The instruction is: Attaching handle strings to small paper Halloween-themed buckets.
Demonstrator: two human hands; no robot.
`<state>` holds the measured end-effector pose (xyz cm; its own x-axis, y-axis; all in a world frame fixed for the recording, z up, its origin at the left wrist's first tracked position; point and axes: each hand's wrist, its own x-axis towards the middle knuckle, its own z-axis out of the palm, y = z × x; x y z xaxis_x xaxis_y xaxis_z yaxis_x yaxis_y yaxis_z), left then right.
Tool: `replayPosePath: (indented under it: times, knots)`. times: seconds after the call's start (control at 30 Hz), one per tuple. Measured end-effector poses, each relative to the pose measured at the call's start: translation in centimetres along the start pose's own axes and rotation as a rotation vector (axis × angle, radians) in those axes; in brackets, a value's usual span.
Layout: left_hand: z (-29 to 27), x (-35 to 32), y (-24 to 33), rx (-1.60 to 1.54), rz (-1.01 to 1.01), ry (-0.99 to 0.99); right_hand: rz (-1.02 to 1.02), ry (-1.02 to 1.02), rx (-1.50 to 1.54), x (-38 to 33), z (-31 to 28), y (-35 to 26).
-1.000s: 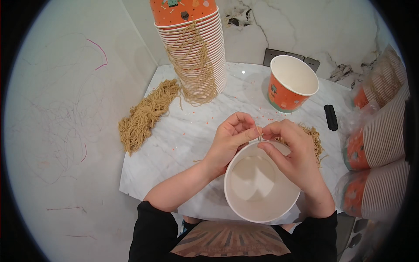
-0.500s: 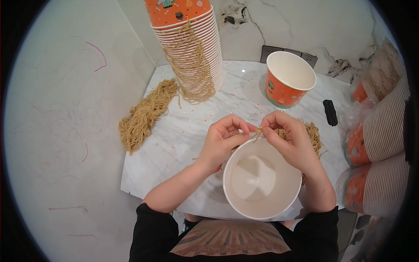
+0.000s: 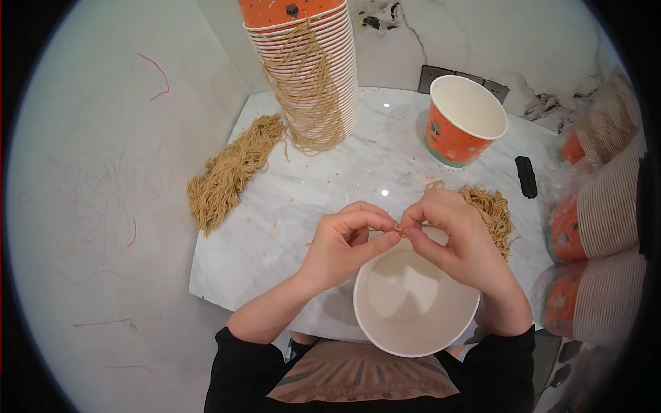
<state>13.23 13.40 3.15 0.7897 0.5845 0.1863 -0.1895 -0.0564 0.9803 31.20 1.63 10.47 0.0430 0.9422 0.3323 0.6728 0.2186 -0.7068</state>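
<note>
Over the far rim of a white-lined paper bucket [image 3: 413,316], my left hand [image 3: 348,241] and my right hand [image 3: 451,237] meet fingertip to fingertip. Both pinch a short bit of tan string [image 3: 399,233] between thumb and forefinger. Whether it is knotted is too small to tell. The bucket stands at the near table edge, its mouth tipped toward me, with nothing seen inside. A bundle of tan string [image 3: 490,213] lies behind my right wrist, partly hidden by it. One loose loop shows just beyond my right knuckles.
A tall stack of paper buckets [image 3: 303,82] draped with string rises at the back left. Beside it lies a thick string bundle [image 3: 237,172]. An orange bucket [image 3: 468,120] and a black object [image 3: 526,177] are at the back right. Bagged bucket stacks [image 3: 606,213] line the right edge.
Both hands have come slightly nearer to me with the string, and the fingertips have drawn closer together. The whole view has shifted a little.
</note>
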Motion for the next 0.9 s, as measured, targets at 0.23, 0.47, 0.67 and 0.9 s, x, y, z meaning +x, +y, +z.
replayPosePath:
  times: [0.23,0.47,0.67,0.9]
  knots:
    - [-0.2,-0.7,0.5,-0.261,-0.175,-0.037,-0.009,-0.044,-0.033,-0.4,0.2,-0.4]
    - [-0.5,-0.5,0.9,-0.419,-0.411,-0.053,-0.019,-0.077,-0.137,-1.0,0.4,-0.7]
    - [-0.7,-0.1,0.3,-0.488,-0.454,-0.013,0.047,-0.064,-0.042,-0.9,0.2,-0.8]
    - [-0.3,0.0,-0.3,-0.537,-0.403,-0.031,0.107,-0.002,-0.012,-1.3,0.8,-0.9]
